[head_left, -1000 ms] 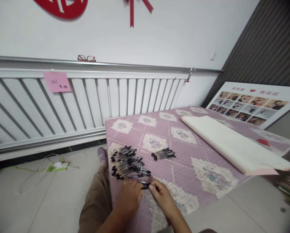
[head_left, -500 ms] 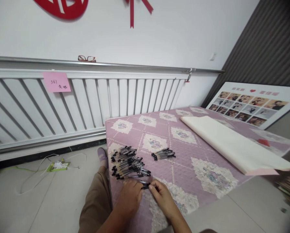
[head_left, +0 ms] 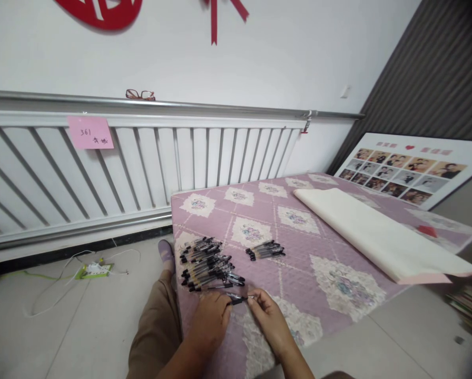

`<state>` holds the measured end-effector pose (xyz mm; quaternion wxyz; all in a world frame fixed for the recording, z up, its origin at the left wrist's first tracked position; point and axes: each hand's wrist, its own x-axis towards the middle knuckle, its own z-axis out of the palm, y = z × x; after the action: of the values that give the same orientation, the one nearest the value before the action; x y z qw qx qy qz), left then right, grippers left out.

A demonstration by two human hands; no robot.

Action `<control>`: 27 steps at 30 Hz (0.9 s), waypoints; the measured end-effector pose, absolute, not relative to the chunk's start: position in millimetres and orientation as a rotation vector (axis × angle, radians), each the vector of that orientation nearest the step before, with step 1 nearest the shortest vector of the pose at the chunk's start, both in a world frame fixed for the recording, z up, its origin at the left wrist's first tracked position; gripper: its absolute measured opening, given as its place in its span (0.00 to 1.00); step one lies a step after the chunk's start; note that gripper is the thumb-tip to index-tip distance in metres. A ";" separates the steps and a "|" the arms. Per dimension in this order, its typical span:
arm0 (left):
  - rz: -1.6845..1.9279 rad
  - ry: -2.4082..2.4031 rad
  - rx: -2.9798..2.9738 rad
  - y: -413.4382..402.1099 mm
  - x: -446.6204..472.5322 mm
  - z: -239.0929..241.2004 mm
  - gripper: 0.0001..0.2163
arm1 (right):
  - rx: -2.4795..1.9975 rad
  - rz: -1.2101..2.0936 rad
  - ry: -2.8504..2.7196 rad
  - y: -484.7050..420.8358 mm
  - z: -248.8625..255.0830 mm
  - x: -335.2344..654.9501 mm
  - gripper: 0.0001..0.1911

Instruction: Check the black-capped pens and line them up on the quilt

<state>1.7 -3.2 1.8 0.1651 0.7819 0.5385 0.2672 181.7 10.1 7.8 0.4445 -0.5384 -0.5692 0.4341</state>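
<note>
My left hand (head_left: 210,321) and my right hand (head_left: 268,317) meet at the near edge of a pink quilted surface (head_left: 299,239). Between their pinched fingertips is one black-capped pen (head_left: 238,299), lying roughly level. Just beyond the hands lies a large heap of similar clear pens with black caps (head_left: 208,261). A smaller bundle of the same pens (head_left: 266,250) lies further right, apart from the heap.
A folded cream sheet (head_left: 378,237) lies across the right side of the quilt. A white radiator (head_left: 141,163) with a pink note (head_left: 89,132) and glasses (head_left: 140,95) on top runs behind. Cables (head_left: 89,268) lie on the floor at left. A photo board (head_left: 405,168) leans at right.
Both hands have stayed at the near edge. The right hand has drawn slightly right, so the pen between the fingertips now looks stretched out longer.
</note>
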 end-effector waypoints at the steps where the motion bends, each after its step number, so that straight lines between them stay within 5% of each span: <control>1: 0.760 1.538 2.227 -3.1 1.7 1.7 0.09 | -1.328 1.076 -1.392 9.8 8.0 181.9 0.14; 11: 0.647 1.547 2.406 -5.2 4.4 0.7 0.13 | -1.408 0.875 -1.734 8.5 9.4 176.4 0.10; 27: 0.648 1.513 2.487 -0.4 13.7 -3.3 0.05 | -1.412 0.743 -1.888 7.3 7.2 176.5 0.12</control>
<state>13.7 -0.4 -3.3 0.0796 0.8312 0.5059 0.2166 176.5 7.3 7.2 0.3286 -0.5397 -0.7212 0.2839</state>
